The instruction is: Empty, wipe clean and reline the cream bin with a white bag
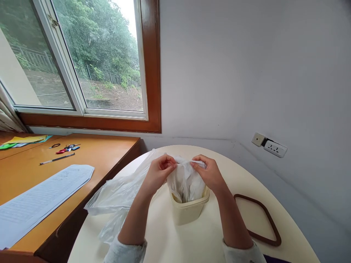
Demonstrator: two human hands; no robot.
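A cream plastic bin [189, 213] stands on the round table in front of me. Inside it, and rising above its rim, is a thin white plastic bag [189, 179]. My left hand [161, 170] pinches the bag's upper edge on the left, thumb against fingers. On the other side, my right hand [207, 170] grips the same edge between thumb and fingers. More clear plastic sheeting [120, 193] lies spread to the left, partly behind my left forearm; whether it joins the bag I cannot tell.
A brown rounded frame [270, 219] lies at the right of the cream table [161, 233]. On the wooden desk [109, 146] to the left are paper sheets [46, 201], a pen [57, 159] and keys [71, 148]. A wall socket [275, 148] is at the right.
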